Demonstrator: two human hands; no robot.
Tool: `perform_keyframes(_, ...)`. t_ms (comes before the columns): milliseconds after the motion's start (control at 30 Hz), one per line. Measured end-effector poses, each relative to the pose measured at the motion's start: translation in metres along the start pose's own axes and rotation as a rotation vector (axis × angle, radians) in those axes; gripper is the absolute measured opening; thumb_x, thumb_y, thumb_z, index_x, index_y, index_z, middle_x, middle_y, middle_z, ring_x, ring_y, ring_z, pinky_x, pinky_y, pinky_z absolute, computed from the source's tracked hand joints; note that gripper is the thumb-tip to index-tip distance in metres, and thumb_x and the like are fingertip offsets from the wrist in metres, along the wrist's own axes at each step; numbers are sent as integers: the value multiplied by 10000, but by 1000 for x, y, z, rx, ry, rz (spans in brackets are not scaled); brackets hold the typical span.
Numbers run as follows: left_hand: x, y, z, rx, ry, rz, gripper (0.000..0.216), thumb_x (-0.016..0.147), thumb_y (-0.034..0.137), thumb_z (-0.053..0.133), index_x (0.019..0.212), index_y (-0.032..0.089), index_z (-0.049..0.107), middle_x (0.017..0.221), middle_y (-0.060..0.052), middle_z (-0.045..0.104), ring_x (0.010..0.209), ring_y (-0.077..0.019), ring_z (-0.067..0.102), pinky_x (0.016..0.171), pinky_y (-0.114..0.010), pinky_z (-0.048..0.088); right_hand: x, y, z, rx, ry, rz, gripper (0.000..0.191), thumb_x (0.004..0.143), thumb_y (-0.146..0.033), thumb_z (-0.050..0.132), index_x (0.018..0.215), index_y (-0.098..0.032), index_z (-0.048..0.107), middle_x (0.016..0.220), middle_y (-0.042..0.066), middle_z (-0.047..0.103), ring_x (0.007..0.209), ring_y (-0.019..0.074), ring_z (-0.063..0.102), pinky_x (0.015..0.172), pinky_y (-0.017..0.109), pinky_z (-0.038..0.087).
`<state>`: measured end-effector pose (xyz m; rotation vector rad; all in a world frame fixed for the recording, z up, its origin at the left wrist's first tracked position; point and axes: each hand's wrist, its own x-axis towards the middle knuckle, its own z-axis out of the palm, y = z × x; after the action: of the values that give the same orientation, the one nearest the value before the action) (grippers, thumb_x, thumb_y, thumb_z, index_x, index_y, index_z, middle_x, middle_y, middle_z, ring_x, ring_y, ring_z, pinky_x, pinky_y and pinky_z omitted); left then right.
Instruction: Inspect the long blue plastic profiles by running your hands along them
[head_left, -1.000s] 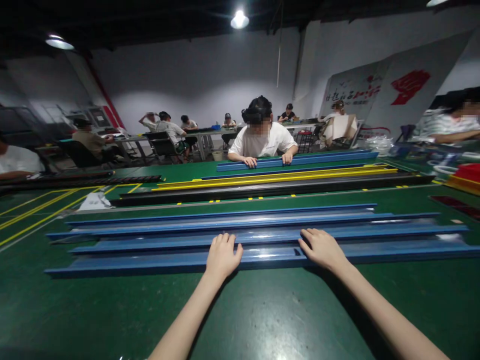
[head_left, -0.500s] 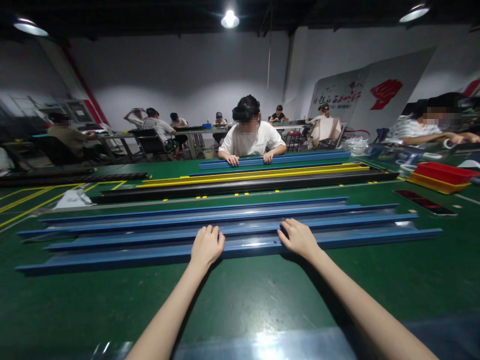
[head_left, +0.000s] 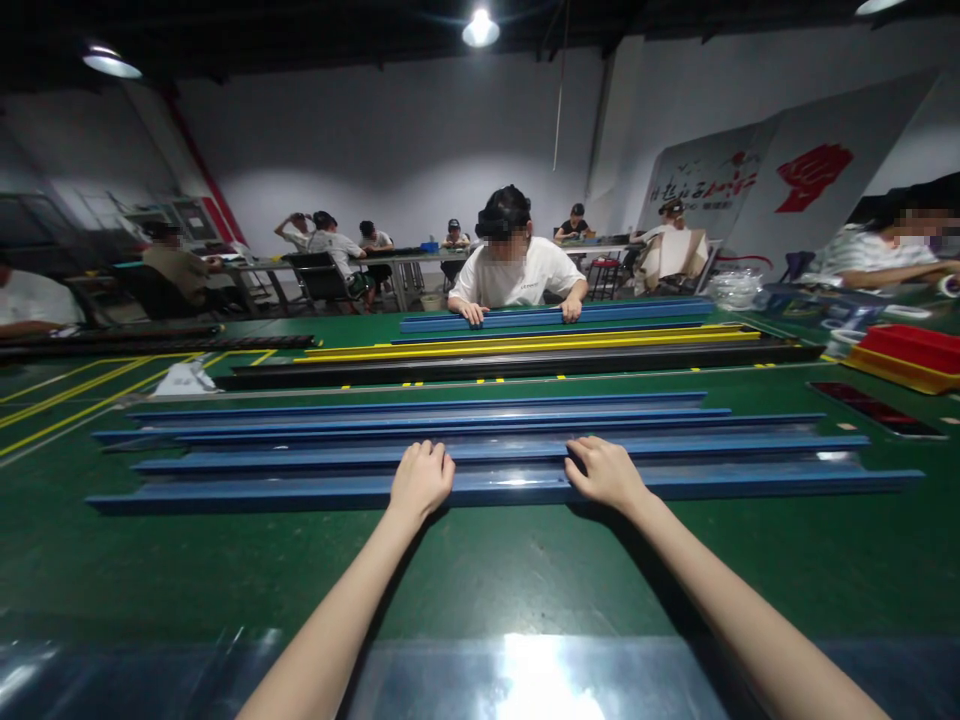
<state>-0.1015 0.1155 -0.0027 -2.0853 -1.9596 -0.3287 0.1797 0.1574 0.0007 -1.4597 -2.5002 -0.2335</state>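
Note:
Several long blue channel strips lie side by side across the green table, their troughs facing up. My left hand [head_left: 421,478] grips the nearest blue channel [head_left: 517,494] left of its middle, fingers curled over into the trough. My right hand [head_left: 607,473] holds the same channel right of the middle, its thumb and fingers bent around the near wall. Both fingertips are partly hidden. Directly behind lies another blue channel [head_left: 292,458], close against the nearest one.
Farther back lie a black strip [head_left: 525,362] and a yellow strip [head_left: 540,345]. Across the table a co-worker [head_left: 517,265] holds a blue channel. A phone [head_left: 874,409] and a red tray [head_left: 911,347] are at right, a white crumpled item [head_left: 184,380] at left. Clear sheeting [head_left: 420,675] covers the near edge.
The view has turned slightly left, so the scene sits farther right. The near channel looks more level, with both hands still on it.

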Motion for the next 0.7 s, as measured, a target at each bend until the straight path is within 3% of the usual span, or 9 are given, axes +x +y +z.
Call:
perform_keyframes(300,-3,-9,1,-28,-56,45,337,876,283,302,924,142,604,940,-116,612,894,-233,541,812,-363,392,-1,-7,2,-60,15,43,344,874,-295,299,793,-158,603,788,76,616,785,177,557,661,263,336)
perform_keyframes(433,5,-11,-2,-120,-23,64,294,871,304,342,926,173,599,1019,-92,595,940,-220,527,815,-355,388,7,-5,-1,-92,-38,4,381,888,-355,290,781,-166,602,792,78,624,792,186,567,639,265,339)
perform_keyframes(567,33,-10,-7,-115,16,96,302,877,298,333,1022,172,567,1066,-94,582,994,-223,507,847,-361,372,27,3,-10,-94,-41,-36,395,898,-375,275,798,-182,604,814,67,635,791,183,573,644,265,344)
perform_keyframes(700,77,-7,-6,-84,-72,169,309,836,269,401,1097,174,537,1131,-95,558,1047,-232,490,874,-362,368,62,20,-14,-83,25,20,315,886,-338,330,926,-175,597,901,74,637,871,196,563,706,275,361)
